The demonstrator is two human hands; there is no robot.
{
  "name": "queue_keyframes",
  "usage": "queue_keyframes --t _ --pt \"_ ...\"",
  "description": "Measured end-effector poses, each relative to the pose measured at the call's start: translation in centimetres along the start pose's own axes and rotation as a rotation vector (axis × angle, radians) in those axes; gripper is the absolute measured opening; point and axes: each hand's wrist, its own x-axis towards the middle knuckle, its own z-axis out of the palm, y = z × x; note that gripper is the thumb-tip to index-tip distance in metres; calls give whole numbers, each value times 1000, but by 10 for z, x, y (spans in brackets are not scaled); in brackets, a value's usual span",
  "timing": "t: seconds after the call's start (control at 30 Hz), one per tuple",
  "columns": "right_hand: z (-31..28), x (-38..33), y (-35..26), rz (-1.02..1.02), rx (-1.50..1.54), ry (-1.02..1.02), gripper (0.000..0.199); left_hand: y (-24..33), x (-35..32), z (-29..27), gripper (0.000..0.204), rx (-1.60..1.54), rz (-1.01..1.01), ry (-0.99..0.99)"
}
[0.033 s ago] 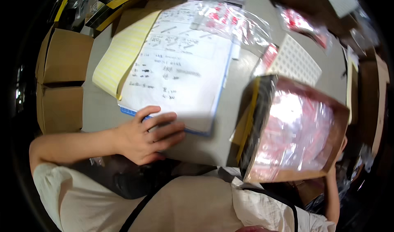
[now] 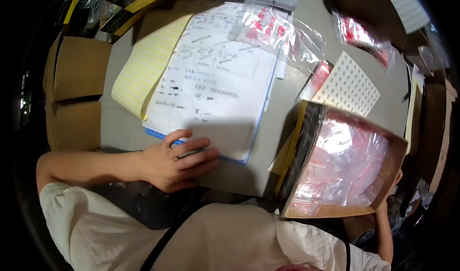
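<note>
I press my left hand flat on the near paper stack while my right hand grips the tilted box of red-striped bags, keeping it level

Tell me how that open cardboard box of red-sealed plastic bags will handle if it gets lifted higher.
The cardboard box looks tilted, its open face toward the camera, so the plastic bags could slide out. The bags look glossy, probably slippery and light. Only fingertips of the right hand show at its far edge, so it may wobble.
</note>
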Motion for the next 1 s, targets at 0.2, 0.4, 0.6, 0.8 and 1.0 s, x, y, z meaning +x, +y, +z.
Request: queue_keyframes --t 0.2,0.4,0.6,0.8,1.0 --pt "-10 -7 -28 -335 -895 -239 66 -3 0 5 70 -11 37 57" --pt "31 13 -88 -386 -985 -244 68 -7 1 3 70 -31 13 76" --pt "44 25 -107 -397 -985 -156 60 0 2 7 71 -109 -27 189" --pt "50 28 -110 -446 -995 -83 54 12 0 2 75 -55 -80 207" --pt "53 36 -112 -470 -977 -47 50 70 -4 36 67 77 -472 318"
